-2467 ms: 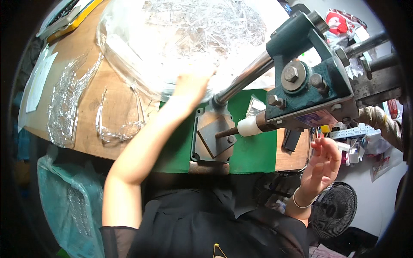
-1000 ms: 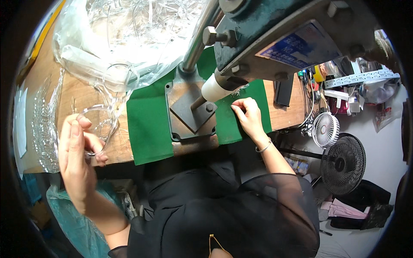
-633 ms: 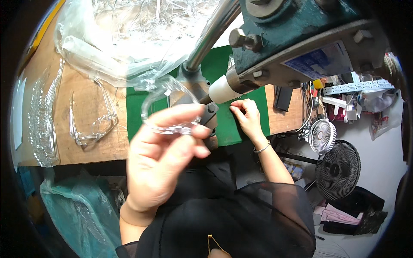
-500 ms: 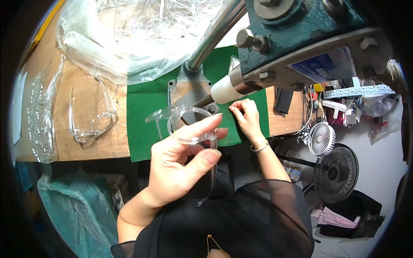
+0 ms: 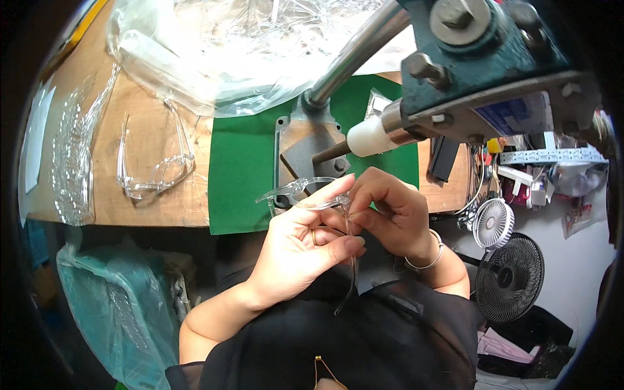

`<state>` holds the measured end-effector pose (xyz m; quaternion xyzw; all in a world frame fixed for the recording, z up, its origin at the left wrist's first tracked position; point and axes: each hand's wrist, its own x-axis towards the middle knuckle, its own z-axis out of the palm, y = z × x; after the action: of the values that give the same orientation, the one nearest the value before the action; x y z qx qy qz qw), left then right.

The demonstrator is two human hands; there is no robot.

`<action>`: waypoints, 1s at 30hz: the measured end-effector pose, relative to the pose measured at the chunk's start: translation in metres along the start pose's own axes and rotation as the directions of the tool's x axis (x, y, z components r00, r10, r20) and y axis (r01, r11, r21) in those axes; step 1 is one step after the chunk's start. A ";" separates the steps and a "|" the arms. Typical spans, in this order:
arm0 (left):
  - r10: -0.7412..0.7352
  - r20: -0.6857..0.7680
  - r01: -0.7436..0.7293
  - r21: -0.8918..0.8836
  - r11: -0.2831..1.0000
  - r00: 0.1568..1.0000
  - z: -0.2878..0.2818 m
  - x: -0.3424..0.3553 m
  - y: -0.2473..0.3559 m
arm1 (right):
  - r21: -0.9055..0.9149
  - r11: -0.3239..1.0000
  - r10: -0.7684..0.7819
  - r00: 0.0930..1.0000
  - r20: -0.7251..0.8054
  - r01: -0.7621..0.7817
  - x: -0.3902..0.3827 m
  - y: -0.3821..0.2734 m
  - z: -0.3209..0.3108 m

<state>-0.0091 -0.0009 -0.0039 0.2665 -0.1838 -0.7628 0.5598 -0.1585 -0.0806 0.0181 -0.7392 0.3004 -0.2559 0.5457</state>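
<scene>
My left hand [image 5: 292, 253] holds a pair of clear eyeglass frames [image 5: 278, 191] between thumb and fingers, with one temple hanging down toward my lap. At the hinge corner, my right hand [image 5: 393, 218] is closed in a pinch, its fingertips against the frame. Whatever lies between those fingertips is too small or hidden to make out. Just beyond both hands stands a green bench press [image 5: 481, 71], its white collar [image 5: 366, 138] and rod pointing down over a metal base plate [image 5: 305, 153]. That base rests on a green mat [image 5: 239, 175].
Clear frames [image 5: 156, 190] lie on the wooden table at left, beside a row of stacked frames [image 5: 71, 175]. A large plastic bag [image 5: 166, 88] of clear parts spreads behind. A small bag [image 5: 377, 104] sits by the press. At right are a black phone-like object [image 5: 443, 159] and two fans [image 5: 493, 223].
My right hand has left the mat beside the press base and come to the frame's hinge. My left hand has shifted slightly right with the frames, now seen more edge-on.
</scene>
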 end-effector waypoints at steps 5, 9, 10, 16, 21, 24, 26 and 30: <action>-0.058 -0.010 0.057 -0.044 0.997 0.998 0.000 -0.002 0.000 | -0.165 0.941 -0.292 0.955 0.043 0.295 0.007 0.001 -0.004; -0.096 0.013 0.097 -0.115 0.989 0.995 0.002 -0.003 0.002 | -0.080 0.954 -0.289 0.957 0.006 0.289 0.002 0.005 -0.003; -0.085 0.033 0.088 -0.126 0.988 0.996 0.002 -0.003 0.001 | -0.018 0.965 -0.262 0.965 -0.005 0.262 0.000 0.009 -0.002; -0.070 0.049 0.073 -0.056 0.996 0.996 0.003 -0.003 -0.001 | 0.162 0.980 -0.108 0.992 -0.057 0.116 -0.011 0.011 0.005; -0.090 0.044 0.093 -0.069 0.993 0.995 0.004 -0.002 -0.003 | 0.124 0.985 -0.106 0.990 -0.090 0.117 -0.015 0.008 0.008; -0.108 0.034 0.111 -0.072 0.991 0.994 0.006 -0.002 0.000 | 0.075 0.982 -0.170 0.984 -0.049 0.174 -0.011 0.010 0.004; -0.118 0.034 0.120 -0.077 0.990 0.992 0.005 -0.003 0.001 | 0.095 0.982 -0.161 0.986 -0.034 0.163 -0.011 0.010 0.004; -0.077 0.068 0.080 -0.034 0.996 0.995 0.002 -0.003 -0.002 | 0.349 0.935 -0.023 0.994 -0.103 0.058 -0.016 0.008 0.014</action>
<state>-0.0111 0.0023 -0.0032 0.2374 -0.1777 -0.7960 0.5277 -0.1605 -0.0620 0.0056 -0.6225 0.2606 -0.3523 0.6484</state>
